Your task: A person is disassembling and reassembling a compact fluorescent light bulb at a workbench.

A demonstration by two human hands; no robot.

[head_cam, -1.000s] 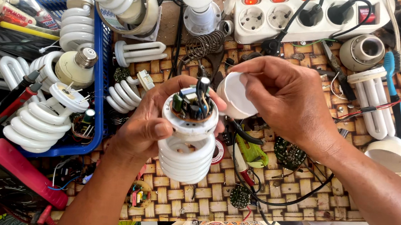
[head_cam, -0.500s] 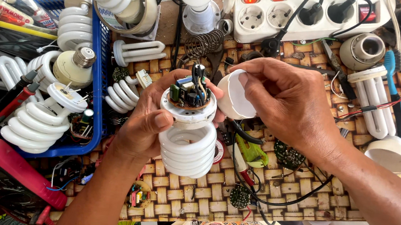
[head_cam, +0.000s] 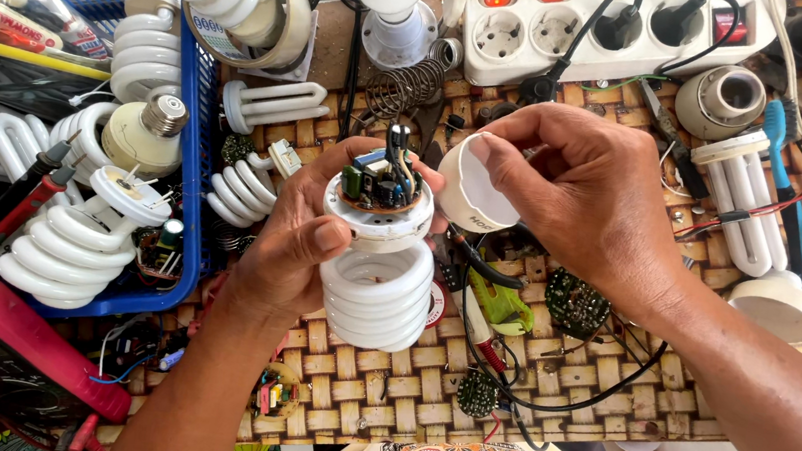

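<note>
- Over the middle of the woven table (head_cam: 603,400), the left hand (head_cam: 303,245) grips a spiral lamp (head_cam: 375,293), fingers wrapped around its white collar; the small circuit board (head_cam: 378,181) is exposed on top.
- Just beside it, the right hand (head_cam: 586,191) pinches a white plastic cap (head_cam: 478,196).
- At the left edge stands a blue basket (head_cam: 197,91) with more spiral lamps.
- At the far edge lies a white power strip (head_cam: 585,25).

basket (head_cam: 193,121) left of lamp (head_cam: 377,288), power strip (head_cam: 584,30) behind.
</note>
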